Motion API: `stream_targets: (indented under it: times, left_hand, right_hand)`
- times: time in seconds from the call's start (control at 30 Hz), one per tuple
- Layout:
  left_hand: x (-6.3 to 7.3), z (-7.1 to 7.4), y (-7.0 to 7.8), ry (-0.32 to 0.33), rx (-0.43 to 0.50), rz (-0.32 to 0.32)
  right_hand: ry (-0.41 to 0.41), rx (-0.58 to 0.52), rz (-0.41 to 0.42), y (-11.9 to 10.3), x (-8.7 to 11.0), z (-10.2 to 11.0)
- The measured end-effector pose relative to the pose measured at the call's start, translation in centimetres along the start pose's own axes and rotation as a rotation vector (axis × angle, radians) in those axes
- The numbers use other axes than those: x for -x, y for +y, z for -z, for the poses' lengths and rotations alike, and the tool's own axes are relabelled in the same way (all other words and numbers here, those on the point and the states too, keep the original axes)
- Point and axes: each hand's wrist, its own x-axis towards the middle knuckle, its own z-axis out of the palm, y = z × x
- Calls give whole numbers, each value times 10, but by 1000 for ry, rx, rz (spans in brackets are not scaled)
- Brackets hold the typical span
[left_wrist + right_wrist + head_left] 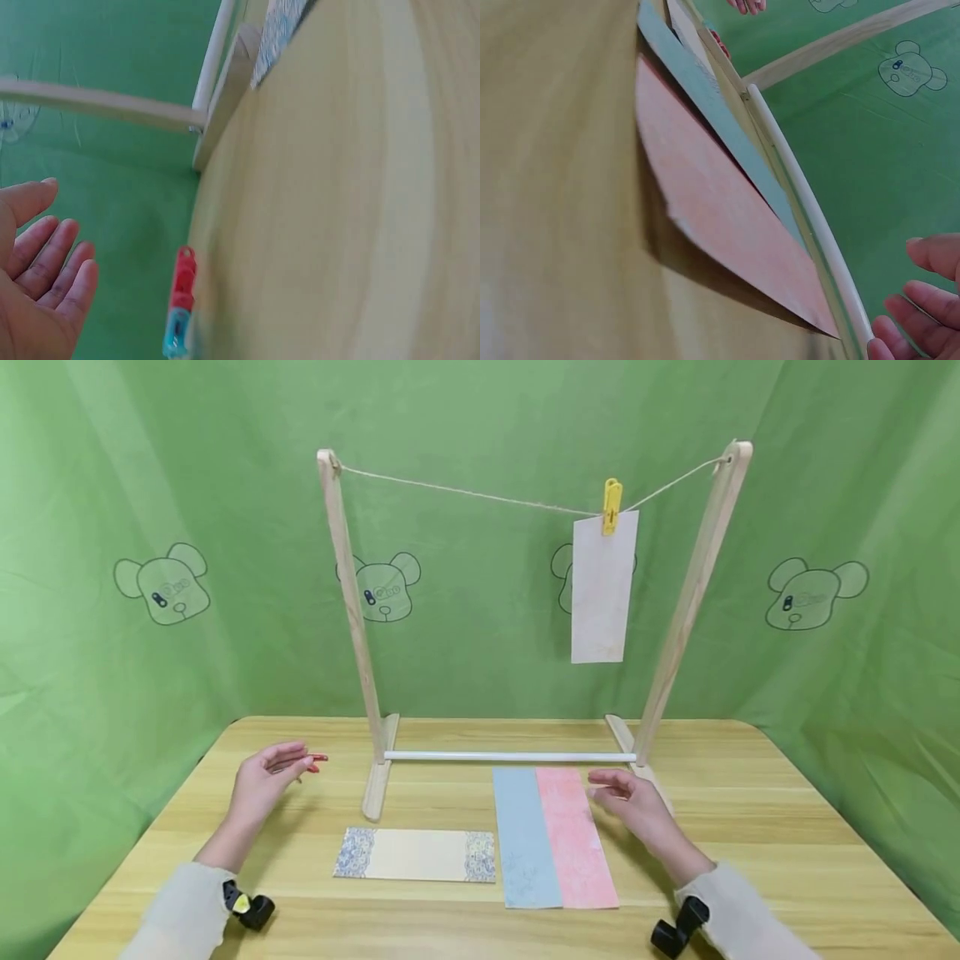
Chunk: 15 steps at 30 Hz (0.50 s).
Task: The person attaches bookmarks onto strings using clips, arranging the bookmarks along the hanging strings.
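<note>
My left hand hovers with loose fingers over the left side of the table, holding nothing. Just beyond its fingertips in the head view is a red clothespin. The left wrist view shows this red clothespin beside a blue clothespin, both apart from the hand. On the right, my other hand is relaxed beside the upper edge of a pink paper strip. A light blue strip lies along the pink one, whose edge lifts a little in the right wrist view.
A wooden frame with a white crossbar stands at the back. From its string a white strip hangs by a yellow clothespin. A cream strip with patterned ends lies in front.
</note>
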Motion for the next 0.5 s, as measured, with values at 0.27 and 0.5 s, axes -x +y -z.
stream_targets:
  times: [0.27,0.5]
  left_hand:
    - [-2,13,-13,15,-26,101]
    - [-2,20,-24,48,5,271]
  right_hand:
    - [-10,-6,-95,5,9,-6]
    - [-46,26,-138,7,16,-9]
